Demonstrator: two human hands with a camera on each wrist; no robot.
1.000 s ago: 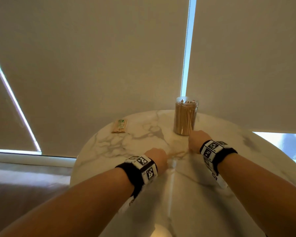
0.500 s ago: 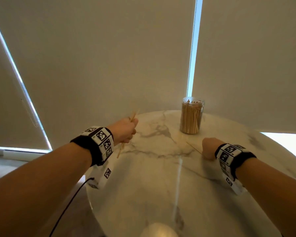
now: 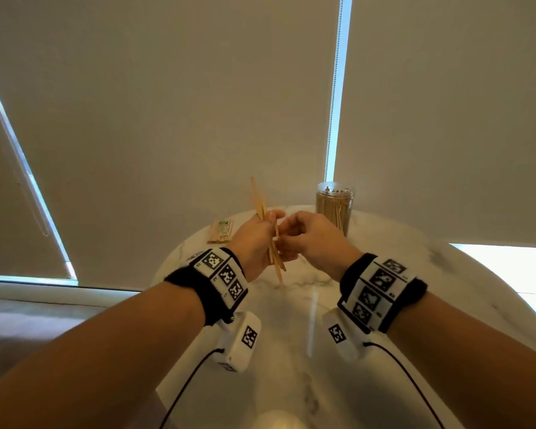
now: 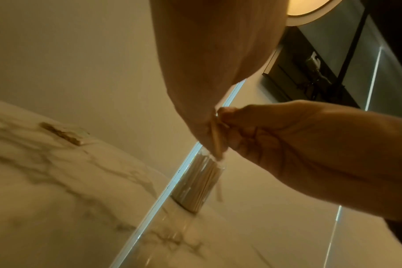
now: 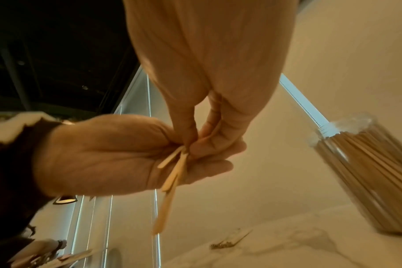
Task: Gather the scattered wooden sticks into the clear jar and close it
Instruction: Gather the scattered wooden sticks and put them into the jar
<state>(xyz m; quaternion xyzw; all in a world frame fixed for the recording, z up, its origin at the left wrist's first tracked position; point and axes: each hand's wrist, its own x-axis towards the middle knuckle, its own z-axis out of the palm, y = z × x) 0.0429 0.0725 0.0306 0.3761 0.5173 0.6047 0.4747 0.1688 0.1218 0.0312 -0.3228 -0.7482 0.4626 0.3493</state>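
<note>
**Both hands now meeting mid-air with the sticks**

So half a second ago the hands were well apart, left one up near the table's left edge with a few sticks, right one low on the table near a loose stick. Now they've come together in the middle of the head view, lifted off the table. The left hand (image 3: 254, 239) is clamped around a small bundle of sticks (image 3: 268, 230), ends poking out above and below the fist. The right hand (image 3: 310, 236) has its fingertips pinched on that same bundle; the right wrist view shows them closing on the sticks just below the left fist. Can't tell if it's adding its own stick or just squaring them up.

The jar (image 3: 334, 209) stands upright toward the upper right of centre, just behind the hands, already packed with sticks and no lid on it. I can't spot a lid anywhere. There's also a small packet (image 3: 221, 231) lying flat on the table (image 3: 415, 274), left of the hands.

My read: pickup looks about done, next is dropping the bundle into the jar.
</note>
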